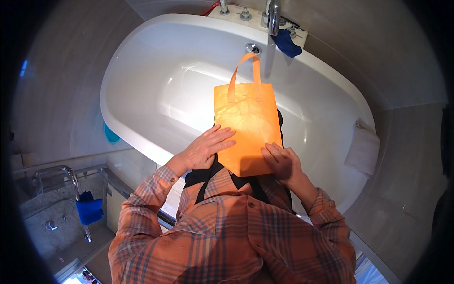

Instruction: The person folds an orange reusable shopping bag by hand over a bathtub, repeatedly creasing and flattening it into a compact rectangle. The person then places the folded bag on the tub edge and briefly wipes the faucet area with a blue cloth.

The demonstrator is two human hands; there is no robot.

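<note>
An orange tote bag (247, 127) lies fairly flat before me, its handle loop (256, 71) pointing towards the tub's drain end. My left hand (205, 147) holds its left edge, with the fingers spread over the upper face. At the lower right corner, my right hand (283, 161) grips the bag with bent fingers on top. Both thumbs are hard to see, and the bag's underside is hidden. Dark cloth shows beneath and beside the bag. Behind it is a white oval bathtub (142, 81).
A chrome tub faucet (274, 17) has a blue cloth (288, 43) beside it. A pale towel (362, 148) drapes over the tub's right rim. At the lower left is a sink (53, 213), whose faucet carries another blue cloth (88, 208). A teal basin (111, 135) stands behind the rim.
</note>
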